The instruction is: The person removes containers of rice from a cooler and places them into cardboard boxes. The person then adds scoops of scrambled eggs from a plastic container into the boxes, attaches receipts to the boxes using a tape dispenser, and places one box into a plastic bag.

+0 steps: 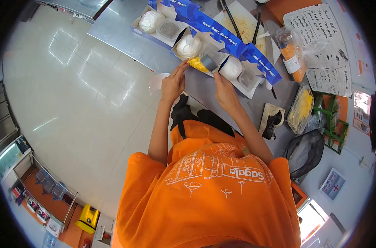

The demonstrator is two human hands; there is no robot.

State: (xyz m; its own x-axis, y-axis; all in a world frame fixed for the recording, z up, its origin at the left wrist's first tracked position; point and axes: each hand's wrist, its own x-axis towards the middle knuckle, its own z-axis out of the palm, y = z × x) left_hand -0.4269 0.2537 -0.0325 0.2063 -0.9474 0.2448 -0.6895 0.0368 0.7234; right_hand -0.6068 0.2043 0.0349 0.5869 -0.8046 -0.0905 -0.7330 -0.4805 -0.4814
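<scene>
My left hand [173, 84] reaches to the near edge of the middle cardboard meal box [205, 73], its fingertips beside some yellow shredded food [196, 64]. Whether it grips the box is unclear. In my right hand [226, 93] is a grey utensil [208, 63], its broad grey part over that food; its exact kind is hard to tell. A white paper-wrapped ball [188, 46] and a clear lidded cup [212, 52] share the middle box. The left box [150, 36] and right box [245, 88] each hold a similar wrapped ball and clear cup. All have raised blue printed lids.
Behind the boxes lies a stained white cutting board [234, 21] with black-handled tongs [231, 18]. To the right on the steel table [119, 34] are a clear tub of yellow food [300, 108], a black-and-cream object [271, 121] and a black mesh cover [304, 153].
</scene>
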